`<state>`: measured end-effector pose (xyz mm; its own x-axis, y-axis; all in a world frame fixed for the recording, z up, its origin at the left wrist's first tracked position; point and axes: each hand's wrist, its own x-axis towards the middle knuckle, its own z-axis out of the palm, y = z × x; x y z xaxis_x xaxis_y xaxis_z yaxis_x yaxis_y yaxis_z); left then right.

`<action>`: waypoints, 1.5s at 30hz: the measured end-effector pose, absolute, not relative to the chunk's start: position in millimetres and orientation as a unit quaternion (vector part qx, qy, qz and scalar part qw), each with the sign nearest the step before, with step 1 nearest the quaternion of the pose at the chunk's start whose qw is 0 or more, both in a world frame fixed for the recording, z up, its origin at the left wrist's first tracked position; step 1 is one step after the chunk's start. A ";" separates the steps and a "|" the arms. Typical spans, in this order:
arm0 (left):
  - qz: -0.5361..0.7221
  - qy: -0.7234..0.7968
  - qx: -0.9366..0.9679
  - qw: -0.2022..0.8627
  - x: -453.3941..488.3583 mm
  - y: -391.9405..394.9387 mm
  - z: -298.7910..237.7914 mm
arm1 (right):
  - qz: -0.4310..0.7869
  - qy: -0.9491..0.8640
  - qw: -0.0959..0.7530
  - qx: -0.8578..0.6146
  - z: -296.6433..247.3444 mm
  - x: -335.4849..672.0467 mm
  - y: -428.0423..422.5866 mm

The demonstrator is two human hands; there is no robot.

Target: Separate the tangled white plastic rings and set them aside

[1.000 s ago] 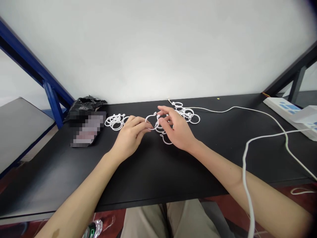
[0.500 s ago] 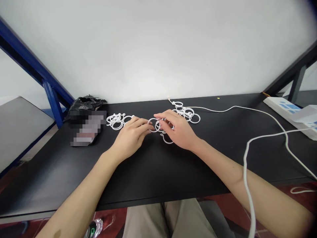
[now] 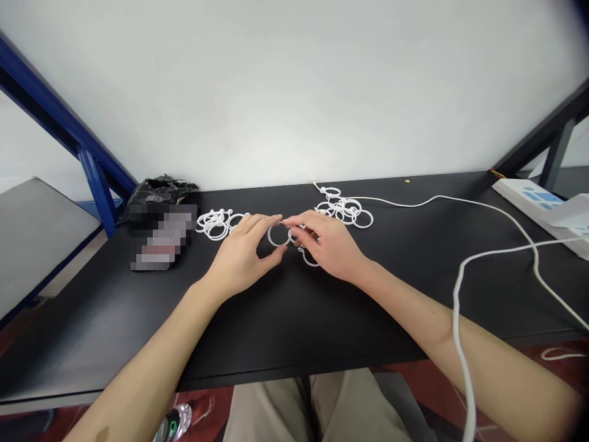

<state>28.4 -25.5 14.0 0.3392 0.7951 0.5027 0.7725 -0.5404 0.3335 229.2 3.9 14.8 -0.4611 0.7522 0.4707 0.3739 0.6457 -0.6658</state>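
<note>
My left hand has its thumb and index finger spread around a thin white plastic ring, the fingertips at its upper and lower edges. My right hand is closed in a pinch at the right side of this ring, where it meets another small loop partly hidden by the fingers. Below the right fingers, a further white ring with a small curl shows in part. A pile of white rings with small balls lies just left of my left hand. Beyond my right hand rests a tangle of linked white rings.
A black plastic bag and a blurred-out dark flat item lie on the left of the black table. White cable crosses over my right forearm. A white-and-blue box stands at the right edge.
My left thumb and index finger have spread apart around the ring, which has shifted slightly left. My right fingers have moved slightly down and left, still pinching.
</note>
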 end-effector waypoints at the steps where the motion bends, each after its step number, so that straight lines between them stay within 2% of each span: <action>1: 0.317 0.479 0.819 0.016 28.3 -25.4 14.5 | 0.245 -0.822 0.385 -0.341 15.3 229.3 3.7; 23: 0.320 0.479 0.817 0.021 30.6 -25.9 14.6 | 0.234 -0.811 0.384 -0.375 15.9 225.0 2.4; 29: 0.303 0.556 0.772 -0.053 19.1 -14.9 9.8 | 0.097 -0.800 0.416 -0.421 20.1 237.1 12.1; 31: 0.288 0.595 0.745 -0.084 13.3 -11.6 6.5 | 0.078 -0.797 0.397 -0.448 22.1 240.3 14.2; 35: 0.259 0.632 0.725 -0.091 9.5 -10.8 3.3 | 0.076 -0.819 0.301 -0.482 21.9 240.9 13.6; 45: 0.286 0.581 0.761 -0.048 19.6 -15.8 9.2 | 0.037 -0.879 0.191 -0.435 23.3 234.7 3.2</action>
<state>19.6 -15.8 9.2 0.1620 0.8564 0.4902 0.9110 -0.3207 0.2592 234.7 3.2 23.3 -0.5490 0.7788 0.3035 0.7502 0.6192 -0.2318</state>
